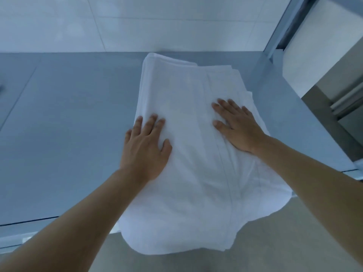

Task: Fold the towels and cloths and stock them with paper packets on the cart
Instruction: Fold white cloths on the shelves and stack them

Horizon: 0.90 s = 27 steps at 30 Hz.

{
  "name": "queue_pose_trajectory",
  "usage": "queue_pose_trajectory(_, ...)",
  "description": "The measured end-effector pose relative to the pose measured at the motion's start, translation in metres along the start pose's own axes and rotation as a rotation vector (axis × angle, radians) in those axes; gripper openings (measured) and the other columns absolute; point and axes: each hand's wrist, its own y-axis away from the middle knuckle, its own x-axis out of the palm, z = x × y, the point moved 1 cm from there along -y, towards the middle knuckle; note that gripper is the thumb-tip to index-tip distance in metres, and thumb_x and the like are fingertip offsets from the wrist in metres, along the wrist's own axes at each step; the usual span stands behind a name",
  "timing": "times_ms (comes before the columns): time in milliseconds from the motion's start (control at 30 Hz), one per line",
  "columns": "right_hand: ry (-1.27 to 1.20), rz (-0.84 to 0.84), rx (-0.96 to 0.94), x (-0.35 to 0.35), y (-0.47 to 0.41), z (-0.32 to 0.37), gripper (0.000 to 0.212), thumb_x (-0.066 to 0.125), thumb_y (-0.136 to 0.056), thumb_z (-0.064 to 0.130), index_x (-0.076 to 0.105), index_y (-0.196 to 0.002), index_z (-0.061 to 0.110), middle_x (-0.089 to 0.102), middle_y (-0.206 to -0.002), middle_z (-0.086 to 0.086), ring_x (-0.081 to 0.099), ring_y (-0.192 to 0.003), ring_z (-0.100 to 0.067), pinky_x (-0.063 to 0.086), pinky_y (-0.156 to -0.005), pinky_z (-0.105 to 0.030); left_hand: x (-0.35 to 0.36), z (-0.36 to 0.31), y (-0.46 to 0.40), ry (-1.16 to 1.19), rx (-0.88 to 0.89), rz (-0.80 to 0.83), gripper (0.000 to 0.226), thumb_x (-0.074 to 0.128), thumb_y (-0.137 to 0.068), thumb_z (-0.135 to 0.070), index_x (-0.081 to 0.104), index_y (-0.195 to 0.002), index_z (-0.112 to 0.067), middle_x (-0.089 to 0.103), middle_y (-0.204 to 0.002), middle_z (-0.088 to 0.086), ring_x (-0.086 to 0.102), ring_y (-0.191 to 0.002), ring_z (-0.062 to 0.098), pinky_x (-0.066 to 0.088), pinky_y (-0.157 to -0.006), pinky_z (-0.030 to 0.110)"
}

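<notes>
A white towel (188, 99), folded lengthwise in several layers, lies on a grey metal table (74, 118). Its near end hangs over the table's front edge. My left hand (146, 142) lies flat on the towel's left edge with fingers straight. My right hand (235, 126) presses flat on the towel's right half, fingers spread, beside a long seam. Neither hand grips the cloth. No paper packets and no cart are in view.
A white tiled wall (137, 22) rises behind the table. A metal upright (282, 30) and a white panel (322, 48) stand at the right. The table's right edge (330, 138) runs close to the towel. Pale floor (294, 242) shows below the front edge.
</notes>
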Motion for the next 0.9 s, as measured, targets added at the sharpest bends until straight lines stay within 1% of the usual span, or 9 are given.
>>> queue_pose_trajectory(100, -0.015, 0.017, -0.023, -0.004, 0.006, 0.002, 0.065, 0.03, -0.106, 0.061, 0.004, -0.163, 0.045, 0.008, -0.173, 0.015, 0.002, -0.16, -0.011, 0.005, -0.129, -0.047, -0.003, -0.003, 0.01, 0.004, -0.013, 0.033, 0.067, 0.039, -0.102, -0.048, 0.025, -0.163, -0.026, 0.018, -0.172, -0.002, 0.01, -0.158, 0.031, 0.017, -0.126, 0.05)
queue_pose_trajectory(367, 0.032, 0.083, -0.095, 0.0, 0.063, 0.019, 0.062, 0.023, -0.104, 0.064, 0.011, -0.162, 0.048, 0.007, -0.174, 0.01, 0.002, -0.161, -0.019, 0.006, -0.128, -0.05, -0.019, -0.012, 0.085, -0.031, -0.025, 0.176, 0.075, 0.035, -0.1, -0.058, 0.018, -0.165, -0.024, 0.014, -0.172, 0.001, 0.01, -0.157, 0.037, 0.018, -0.126, 0.053)
queue_pose_trajectory(433, 0.038, 0.084, -0.11, 0.0, 0.079, 0.022, 0.062, 0.024, -0.104, 0.064, 0.013, -0.162, 0.047, 0.007, -0.174, 0.011, 0.002, -0.161, -0.019, 0.006, -0.127, -0.05, -0.026, -0.013, 0.098, -0.091, 0.001, 0.176, 0.075, 0.032, -0.099, -0.063, 0.027, -0.162, -0.023, 0.029, -0.166, 0.004, 0.022, -0.151, 0.04, 0.025, -0.123, 0.055)
queue_pose_trajectory(500, 0.047, 0.096, -0.127, 0.0, 0.094, 0.026, 0.062, 0.022, -0.104, 0.063, 0.013, -0.163, 0.045, 0.006, -0.173, 0.013, 0.0, -0.161, -0.019, 0.006, -0.128, -0.052, -0.034, -0.015, 0.099, -0.196, 0.088, 0.139, 0.076, 0.031, -0.097, -0.066, 0.04, -0.154, -0.017, 0.048, -0.148, 0.01, 0.036, -0.139, 0.044, 0.03, -0.118, 0.056)
queue_pose_trajectory(533, 0.048, 0.102, -0.135, -0.001, 0.1, 0.027, 0.063, 0.021, -0.104, 0.063, 0.013, -0.163, 0.044, 0.005, -0.173, 0.014, -0.001, -0.161, -0.019, 0.006, -0.128, -0.053, -0.037, -0.015, 0.094, -0.231, 0.143, 0.123, 0.076, 0.032, -0.096, -0.066, 0.043, -0.152, -0.015, 0.051, -0.143, 0.012, 0.037, -0.138, 0.044, 0.03, -0.118, 0.056)
queue_pose_trajectory(567, 0.049, 0.106, -0.145, -0.001, 0.105, 0.028, 0.063, 0.021, -0.104, 0.063, 0.013, -0.164, 0.043, 0.004, -0.173, 0.015, -0.002, -0.161, -0.019, 0.007, -0.128, -0.054, -0.037, -0.016, 0.089, -0.242, 0.2, 0.118, 0.076, 0.033, -0.097, -0.064, 0.042, -0.152, -0.014, 0.048, -0.147, 0.013, 0.033, -0.143, 0.043, 0.027, -0.12, 0.057)
queue_pose_trajectory(633, 0.069, 0.098, -0.173, 0.0, 0.116, 0.027, 0.063, 0.02, -0.105, 0.061, 0.012, -0.164, 0.041, 0.003, -0.173, 0.016, -0.003, -0.161, -0.018, 0.008, -0.127, -0.056, -0.034, -0.019, 0.079, -0.21, 0.296, 0.154, 0.076, 0.029, -0.1, -0.062, 0.033, -0.159, -0.015, 0.028, -0.166, 0.01, 0.016, -0.156, 0.035, 0.019, -0.126, 0.054)
queue_pose_trajectory(700, 0.081, 0.08, -0.194, 0.003, 0.126, 0.024, 0.062, 0.02, -0.106, 0.06, 0.011, -0.164, 0.041, 0.002, -0.173, 0.017, -0.002, -0.161, -0.017, 0.01, -0.127, -0.056, -0.025, -0.023, 0.075, -0.174, 0.307, 0.2, 0.078, 0.019, -0.101, -0.064, 0.019, -0.164, -0.02, 0.011, -0.173, 0.002, 0.005, -0.16, 0.026, 0.012, -0.128, 0.05)
queue_pose_trajectory(900, 0.075, 0.051, -0.218, 0.007, 0.148, 0.025, 0.069, 0.025, -0.103, 0.068, 0.012, -0.165, 0.039, 0.004, -0.173, 0.016, 0.0, -0.161, -0.017, 0.014, -0.126, -0.057, -0.011, -0.023, 0.103, -0.151, 0.308, 0.163, 0.088, 0.022, -0.098, -0.075, 0.011, -0.166, -0.02, 0.006, -0.174, 0.001, 0.004, -0.16, 0.024, 0.011, -0.128, 0.052)
